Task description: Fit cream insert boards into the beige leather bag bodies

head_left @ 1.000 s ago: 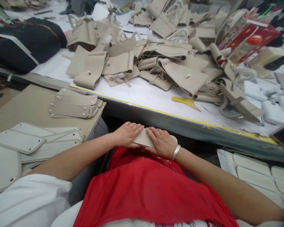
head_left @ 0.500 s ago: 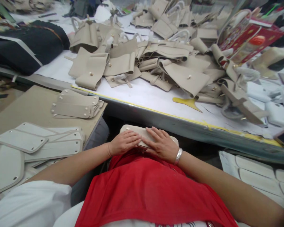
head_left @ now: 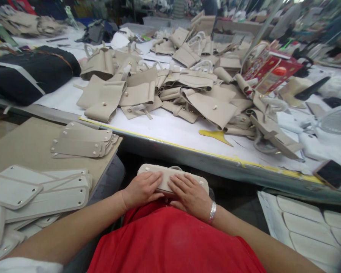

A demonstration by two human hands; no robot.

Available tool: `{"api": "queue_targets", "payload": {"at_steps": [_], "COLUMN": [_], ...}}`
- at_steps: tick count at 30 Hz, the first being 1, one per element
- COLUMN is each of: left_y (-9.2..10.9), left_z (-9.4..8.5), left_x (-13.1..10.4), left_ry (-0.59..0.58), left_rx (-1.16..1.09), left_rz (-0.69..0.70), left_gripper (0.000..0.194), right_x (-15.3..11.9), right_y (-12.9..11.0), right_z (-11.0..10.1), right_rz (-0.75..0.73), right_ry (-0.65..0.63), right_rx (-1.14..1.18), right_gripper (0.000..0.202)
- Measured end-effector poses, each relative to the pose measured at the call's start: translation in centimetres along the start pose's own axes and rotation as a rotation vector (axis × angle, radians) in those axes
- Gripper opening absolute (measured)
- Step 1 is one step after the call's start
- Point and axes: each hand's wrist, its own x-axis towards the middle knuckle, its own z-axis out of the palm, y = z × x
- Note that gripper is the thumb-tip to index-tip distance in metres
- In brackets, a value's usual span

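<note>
A flat beige bag base panel (head_left: 170,172) with rounded ends lies across my lap, over a red cloth (head_left: 170,239). My left hand (head_left: 142,187) rests palm down on its left half. Beside it my right hand (head_left: 189,193), with a silver bangle at the wrist, presses on the right half, fingers spread. Both hands hold the panel flat just below the table edge (head_left: 216,161).
A heap of beige bag parts (head_left: 170,83) covers the white table. Stacks of grey panels (head_left: 39,189) and beige strips (head_left: 82,138) lie on a side board at my left. More white panels (head_left: 307,223) sit low right. A phone (head_left: 332,173), a red box (head_left: 269,70) and dark fabric (head_left: 25,74) are nearby.
The panel has come further out from under my hands and lies flatter on my lap. My head has tilted up, showing more of the far table.
</note>
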Motion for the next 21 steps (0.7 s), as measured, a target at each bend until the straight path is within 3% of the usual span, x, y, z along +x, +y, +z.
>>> {"api": "queue_targets", "payload": {"at_steps": [4,10,14,16,19,21], "left_y": [0.8,-0.1,-0.9,-1.3,-1.9,-2.5], "left_z": [-0.1,-1.2,-2.5,-2.8,-2.4,-1.2], "left_x": [0.8,-1.4,-1.9,-1.5,-1.1,-1.2], "left_ry": [-0.086,-0.073,-0.087,-0.053,0.111,0.196], "left_rx": [0.075,0.086,0.018,-0.092,-0.335,-0.503], "left_rz": [-0.050,-0.151,-0.224,-0.255,-0.468,-0.714], "left_gripper": [0.054,0.048,0.050,0.041,0.028,0.031], "right_x": [-0.3,-4.5,-5.5,-5.3,-5.7,-6.5], "right_y": [-0.1,1.1,2.1,2.3,2.6,3.2], "right_z": [0.2,-0.2,-1.1,-1.9,-2.4,-1.6], "right_rz": [0.076,0.118,0.102,0.108,0.182,0.329], "right_ry": [0.017,0.085,0.110,0.113,0.165,0.263], "right_rx": [-0.040,-0.131,-0.109,-0.073,0.000,0.048], "right_gripper": [0.057,0.052,0.049,0.044,0.030,0.031]}}
